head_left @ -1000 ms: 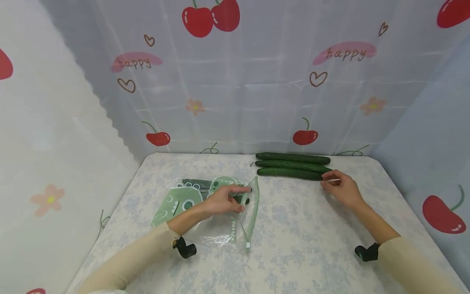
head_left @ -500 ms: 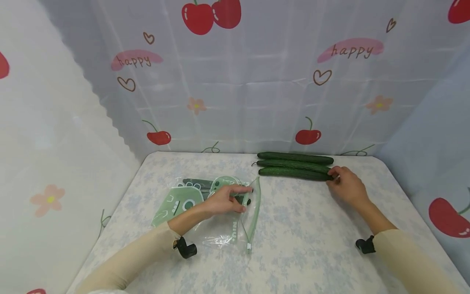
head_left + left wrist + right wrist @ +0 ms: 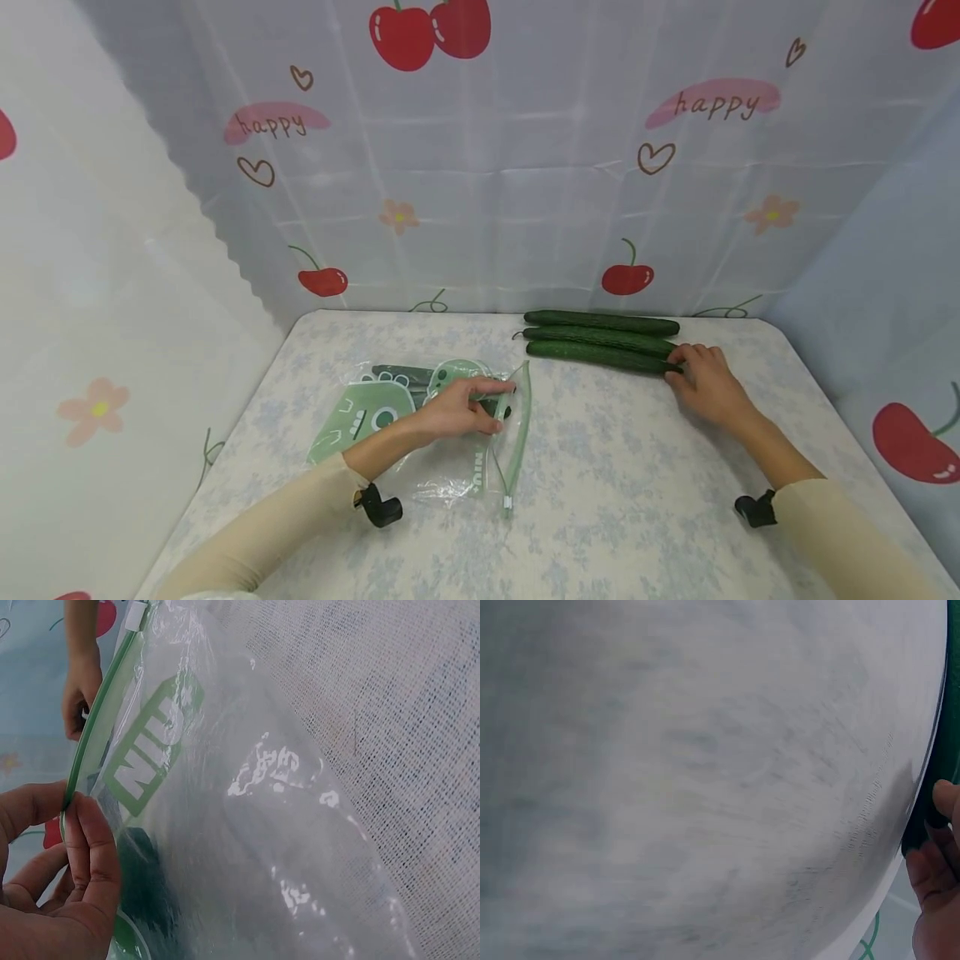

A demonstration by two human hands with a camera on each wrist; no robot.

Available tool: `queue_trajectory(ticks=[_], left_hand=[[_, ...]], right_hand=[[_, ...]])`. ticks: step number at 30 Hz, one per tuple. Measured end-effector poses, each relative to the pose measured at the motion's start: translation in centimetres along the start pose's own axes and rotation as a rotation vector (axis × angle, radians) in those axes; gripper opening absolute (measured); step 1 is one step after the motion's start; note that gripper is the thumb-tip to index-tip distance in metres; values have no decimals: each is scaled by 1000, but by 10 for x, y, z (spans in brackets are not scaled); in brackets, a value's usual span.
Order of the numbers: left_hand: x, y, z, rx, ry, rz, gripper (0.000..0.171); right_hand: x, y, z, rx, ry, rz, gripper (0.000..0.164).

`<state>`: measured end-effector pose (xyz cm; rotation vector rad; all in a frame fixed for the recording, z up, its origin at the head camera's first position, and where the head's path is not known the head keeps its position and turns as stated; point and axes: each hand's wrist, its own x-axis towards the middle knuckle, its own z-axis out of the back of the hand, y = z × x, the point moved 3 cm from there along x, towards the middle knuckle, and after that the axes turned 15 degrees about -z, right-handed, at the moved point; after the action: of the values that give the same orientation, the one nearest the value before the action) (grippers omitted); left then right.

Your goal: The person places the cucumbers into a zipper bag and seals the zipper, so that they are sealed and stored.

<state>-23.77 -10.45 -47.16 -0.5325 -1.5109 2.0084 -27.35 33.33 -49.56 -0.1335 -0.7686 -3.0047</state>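
From my distant seat I see the left hand point(image 3: 459, 408) pinching the edge of a clear plastic bag point(image 3: 442, 477), its thumb and fingers curled at the green zip strip point(image 3: 521, 433), as the left wrist camera shows from close. The bag lies on the table point(image 3: 630, 475), left of the middle, and carries green cartoon faces and some letters, of which I read "NIU"; a small white slider point(image 3: 507, 502) sits at the near end of the strip. Through the plastic I make out dark green long things point(image 3: 397, 373) — their exact number I cannot tell. Near the far edge of the table three cucumbers point(image 3: 592, 337) lie side by side. The right hand point(image 3: 711, 387) grips the right end of the nearest cucumber point(image 3: 592, 355) between thumb and fingers; the right wrist view gives me only a part of this, at its right border. The middle cucumber has a thin curled stem point(image 3: 517, 335) on its left end, and the far cucumber point(image 3: 600, 322) lies closest to the printed cloth point(image 3: 487, 225) — cherries, hearts and the word "happy". Both arms wear beige sleeves point(image 3: 277, 517).
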Motion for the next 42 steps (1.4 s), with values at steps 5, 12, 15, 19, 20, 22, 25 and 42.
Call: queue_trajectory(ticks=[5,12,15,19,20,22,25,42], left_hand=[[0,0,0,5,-4,-3,71],[1,-3,-1,21,-8,-5,71],[0,-4,-1,13,-7,-6,71],[-1,-4,0,9,-11,-12,72],[-1,-4,0,15,-10,-13,72],[-2,-5,-1,24,-8,-15,72],[-2,-6,-1,24,-2,-18,73],[-2,-11,2,30,11,-27,73]], right_hand=[[-11,3,3,46,8,67,29],[-26,17,11,34,41,59,39],[-32,22,13,88,72,29,42],[-41,25,12,134,65,-8,43],[-43,25,11,142,52,-13,42],[-46,24,10,177,34,-26,41],[-49,23,8,288,33,-58,41],[-68,10,9,886,163,-181,58]])
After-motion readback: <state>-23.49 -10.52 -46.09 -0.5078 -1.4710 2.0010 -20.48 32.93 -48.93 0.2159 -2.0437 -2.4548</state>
